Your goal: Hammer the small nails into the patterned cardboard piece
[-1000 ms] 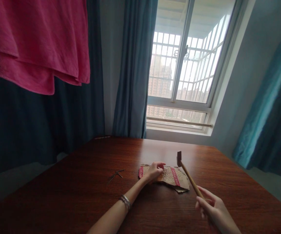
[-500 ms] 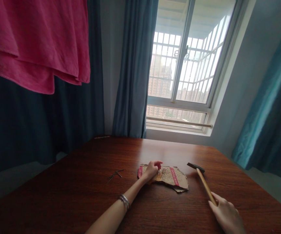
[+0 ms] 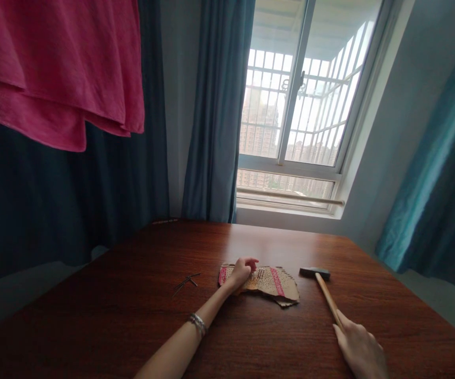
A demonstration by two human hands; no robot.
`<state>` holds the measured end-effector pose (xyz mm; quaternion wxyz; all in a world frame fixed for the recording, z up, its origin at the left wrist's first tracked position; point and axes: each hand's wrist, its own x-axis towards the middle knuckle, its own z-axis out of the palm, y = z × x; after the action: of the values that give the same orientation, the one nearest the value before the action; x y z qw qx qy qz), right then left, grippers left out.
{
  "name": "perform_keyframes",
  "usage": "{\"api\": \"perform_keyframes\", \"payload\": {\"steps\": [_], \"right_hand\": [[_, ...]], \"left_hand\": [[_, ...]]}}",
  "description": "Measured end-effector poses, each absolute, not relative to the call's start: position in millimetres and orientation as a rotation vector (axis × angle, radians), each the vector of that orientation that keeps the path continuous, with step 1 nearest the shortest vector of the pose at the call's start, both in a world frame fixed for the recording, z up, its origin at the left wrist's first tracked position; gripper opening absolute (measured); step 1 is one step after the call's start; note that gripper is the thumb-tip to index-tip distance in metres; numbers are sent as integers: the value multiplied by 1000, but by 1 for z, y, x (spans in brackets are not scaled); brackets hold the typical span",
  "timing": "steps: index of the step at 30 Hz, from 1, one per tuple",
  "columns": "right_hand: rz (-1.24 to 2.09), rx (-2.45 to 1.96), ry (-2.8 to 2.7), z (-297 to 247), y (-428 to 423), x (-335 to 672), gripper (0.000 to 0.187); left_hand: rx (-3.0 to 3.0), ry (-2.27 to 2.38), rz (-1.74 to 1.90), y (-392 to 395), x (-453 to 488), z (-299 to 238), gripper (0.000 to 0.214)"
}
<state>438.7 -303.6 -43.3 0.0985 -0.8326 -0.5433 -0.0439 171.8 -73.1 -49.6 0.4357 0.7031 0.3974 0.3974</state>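
A stack of worn cardboard (image 3: 286, 287), pitted with holes and crossed by pink bands, lies flat on the table. On its left part rests my left hand (image 3: 244, 269), fingers curled together in a pinch; whatever they hold is too small to make out. A short row of thin dark nails (image 3: 260, 274) stands in the cardboard just right of those fingers. My right hand (image 3: 359, 339) is closed around the wooden handle of a hammer (image 3: 327, 297). The hammer's dark head is to the right of the cardboard, apart from it.
Several loose nails (image 3: 188, 281) lie crossed on the brown wooden table (image 3: 132, 326), left of the cardboard. A pink cloth (image 3: 105, 73) hangs at upper left. Blue curtains (image 3: 215, 116) and a barred window (image 3: 290, 105) are beyond the table's far edge.
The cardboard and my left hand have shifted slightly left together. My right hand has moved the hammer a little left, and its head now sits more level.
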Motion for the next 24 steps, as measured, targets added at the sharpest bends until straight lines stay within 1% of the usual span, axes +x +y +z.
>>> {"api": "perform_keyframes", "payload": {"steps": [2, 7, 12, 14, 16, 19, 24], "right_hand": [[-141, -2471, -1594, -42, -305, 432, 42], [-354, -2421, -1573, -49, -310, 423, 37], [-233, -2411, -1570, -47, -302, 431, 34], [-302, -2326, -1575, -38, -293, 428, 36], [-340, -2149, -1594, -26, -280, 417, 38], [-136, -1883, -1684, -10, -253, 390, 34], [-56, -1793, -1725, -10, -196, 355, 36]], "left_hand": [[1751, 986, 984, -73, 172, -50, 50], [1760, 958, 984, -70, 171, -53, 51], [1770, 950, 981, -69, 171, -54, 51], [1773, 950, 989, -68, 171, -55, 50], [1777, 941, 991, -66, 170, -57, 49], [1787, 922, 995, -64, 170, -60, 47], [1774, 952, 984, -67, 171, -59, 46]]}}
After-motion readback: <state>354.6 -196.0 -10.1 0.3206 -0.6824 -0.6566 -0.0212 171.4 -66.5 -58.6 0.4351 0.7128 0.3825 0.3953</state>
